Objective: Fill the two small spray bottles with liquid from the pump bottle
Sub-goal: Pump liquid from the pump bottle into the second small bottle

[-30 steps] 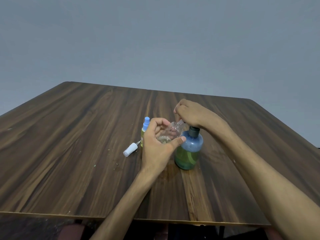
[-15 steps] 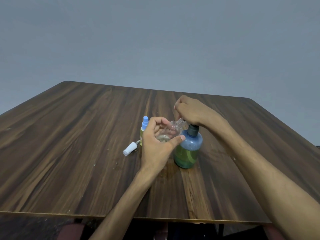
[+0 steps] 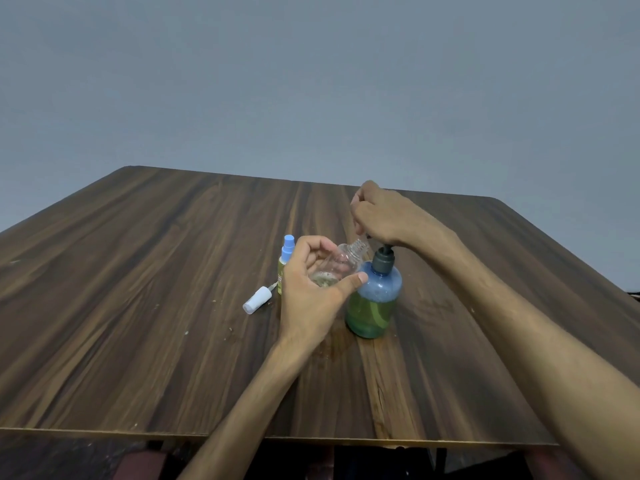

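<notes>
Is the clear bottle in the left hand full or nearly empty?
Nearly empty: the clear bottle, uncapped and tilted in the left hand, shows only a shallow pool at its bottom.

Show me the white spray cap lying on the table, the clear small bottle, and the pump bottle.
white spray cap (image 3: 257, 300), head view, middle of its side.
clear small bottle (image 3: 350, 258), head view, shoulder below the threaded neck.
blue-green pump bottle (image 3: 375, 306), head view, its body.

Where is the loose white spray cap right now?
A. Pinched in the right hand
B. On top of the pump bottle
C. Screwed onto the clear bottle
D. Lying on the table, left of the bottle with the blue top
D: the white spray cap lies on its side on the table, just left of the standing bottle with the blue top.
</notes>
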